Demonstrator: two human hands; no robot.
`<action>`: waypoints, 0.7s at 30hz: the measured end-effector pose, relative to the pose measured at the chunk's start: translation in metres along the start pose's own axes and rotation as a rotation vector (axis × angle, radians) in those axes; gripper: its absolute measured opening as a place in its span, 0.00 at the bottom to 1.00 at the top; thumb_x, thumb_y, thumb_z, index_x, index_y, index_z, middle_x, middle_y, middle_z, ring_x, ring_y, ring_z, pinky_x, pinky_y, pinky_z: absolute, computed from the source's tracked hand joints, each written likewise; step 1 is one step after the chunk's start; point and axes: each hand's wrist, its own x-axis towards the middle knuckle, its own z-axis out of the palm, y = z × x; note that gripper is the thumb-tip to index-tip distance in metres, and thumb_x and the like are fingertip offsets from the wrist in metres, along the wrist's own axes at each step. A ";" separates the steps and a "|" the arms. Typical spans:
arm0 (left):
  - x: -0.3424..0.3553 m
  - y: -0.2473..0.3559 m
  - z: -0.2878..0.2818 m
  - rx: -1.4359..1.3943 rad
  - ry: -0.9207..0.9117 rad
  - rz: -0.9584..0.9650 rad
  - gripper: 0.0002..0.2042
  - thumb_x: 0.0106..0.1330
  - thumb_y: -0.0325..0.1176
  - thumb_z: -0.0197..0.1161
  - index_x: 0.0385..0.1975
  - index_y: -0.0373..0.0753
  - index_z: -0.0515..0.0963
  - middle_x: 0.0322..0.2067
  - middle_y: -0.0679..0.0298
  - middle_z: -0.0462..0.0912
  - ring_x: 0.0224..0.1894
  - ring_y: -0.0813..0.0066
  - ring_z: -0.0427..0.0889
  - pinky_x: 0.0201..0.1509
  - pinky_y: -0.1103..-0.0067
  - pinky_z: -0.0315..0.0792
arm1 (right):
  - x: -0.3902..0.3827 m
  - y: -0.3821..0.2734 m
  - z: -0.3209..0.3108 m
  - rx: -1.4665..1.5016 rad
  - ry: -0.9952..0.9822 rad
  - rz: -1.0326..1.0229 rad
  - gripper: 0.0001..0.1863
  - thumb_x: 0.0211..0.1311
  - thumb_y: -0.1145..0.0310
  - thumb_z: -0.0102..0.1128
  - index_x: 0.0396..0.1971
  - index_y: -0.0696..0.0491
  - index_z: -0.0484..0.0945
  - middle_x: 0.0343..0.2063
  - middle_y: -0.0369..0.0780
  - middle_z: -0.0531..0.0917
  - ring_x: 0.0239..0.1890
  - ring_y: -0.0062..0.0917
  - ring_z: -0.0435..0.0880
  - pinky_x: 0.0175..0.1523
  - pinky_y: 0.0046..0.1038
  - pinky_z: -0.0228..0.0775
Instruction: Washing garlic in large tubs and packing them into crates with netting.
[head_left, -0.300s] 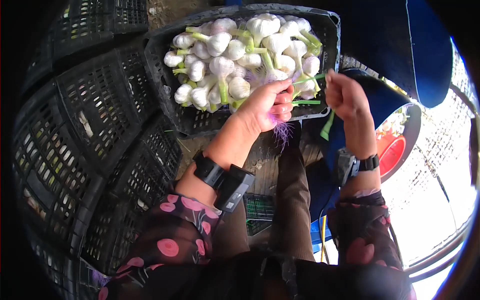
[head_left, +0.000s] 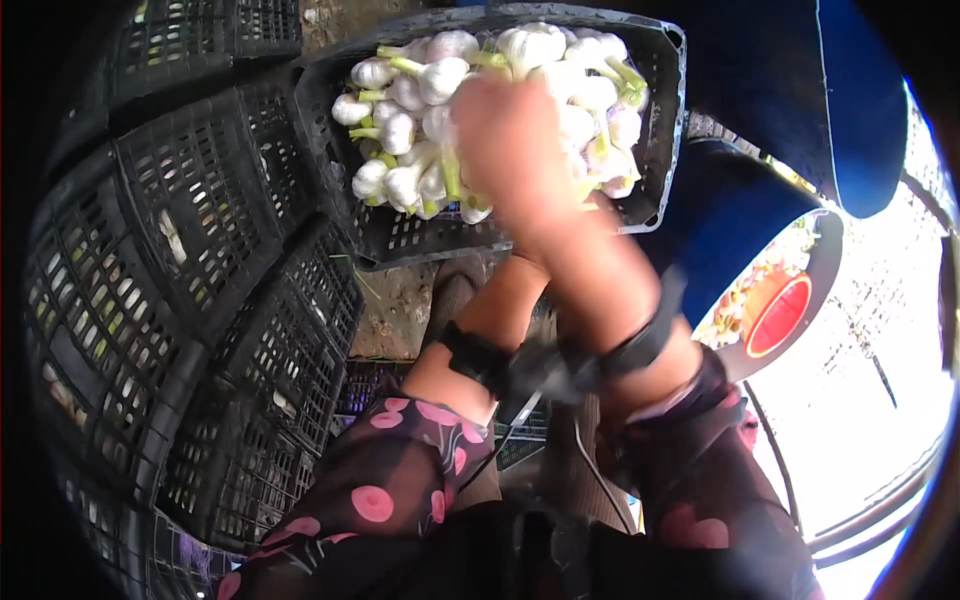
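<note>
Heaped white garlic bulbs (head_left: 395, 132) with short green stems fill a black plastic crate (head_left: 650, 150) in front of me. My right hand (head_left: 505, 140) is over the middle of the heap, smeared by motion, so its fingers and anything in them cannot be made out. Below it, my left hand (head_left: 532, 258) lies mostly hidden under the right wrist and forearm, at the crate's near edge. Its fingers do not show clearly, nor does anything they may hold. My forearms cross, the right one on top.
Stacked black slatted crates (head_left: 190, 200) with pale contents stand along the left. To the right is a dark blue tub (head_left: 690, 220) on its side, with peelings and a red-orange container (head_left: 780, 315) at its mouth. Another blue surface (head_left: 760, 90) rises behind.
My right hand has swung left across my left hand and over the heap. The purple-rooted garlic in my left hand and the green strip at my right hand are no longer visible.
</note>
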 end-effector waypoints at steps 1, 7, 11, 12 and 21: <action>0.014 -0.024 -0.008 0.060 -0.316 0.012 0.16 0.68 0.44 0.46 0.33 0.36 0.71 0.23 0.62 0.73 0.27 0.64 0.71 0.32 0.70 0.65 | -0.043 -0.029 -0.003 -0.124 0.127 -0.065 0.04 0.43 0.71 0.54 0.18 0.53 0.78 0.18 0.49 0.79 0.18 0.44 0.79 0.24 0.39 0.72; 0.014 0.005 -0.030 -0.789 -0.554 -0.736 0.13 0.62 0.42 0.49 0.26 0.38 0.69 0.13 0.71 0.62 0.13 0.82 0.59 0.15 0.84 0.54 | -0.123 0.033 -0.095 0.937 -0.820 0.456 0.12 0.61 0.65 0.54 0.26 0.58 0.77 0.21 0.39 0.79 0.20 0.29 0.78 0.22 0.28 0.70; 0.000 0.033 -0.014 -1.347 -0.403 -1.037 0.08 0.63 0.36 0.45 0.28 0.40 0.67 0.11 0.76 0.53 0.09 0.83 0.50 0.15 0.83 0.48 | -0.156 0.132 -0.044 1.815 -0.125 0.561 0.19 0.64 0.60 0.48 0.39 0.64 0.73 0.34 0.46 0.80 0.38 0.33 0.80 0.45 0.31 0.73; -0.003 0.029 -0.011 -1.454 -0.336 -1.057 0.07 0.64 0.34 0.43 0.29 0.40 0.67 0.10 0.76 0.52 0.09 0.82 0.49 0.15 0.83 0.48 | -0.151 0.117 -0.020 1.699 -0.064 0.743 0.19 0.64 0.59 0.49 0.38 0.64 0.72 0.36 0.47 0.79 0.43 0.35 0.79 0.51 0.33 0.71; 0.015 0.030 -0.034 -2.041 -0.434 -1.356 0.11 0.67 0.33 0.40 0.24 0.40 0.66 0.09 0.74 0.52 0.10 0.81 0.50 0.17 0.82 0.51 | -0.108 0.104 0.036 2.318 -0.160 0.617 0.14 0.64 0.68 0.40 0.45 0.61 0.66 0.36 0.43 0.74 0.37 0.30 0.73 0.44 0.32 0.64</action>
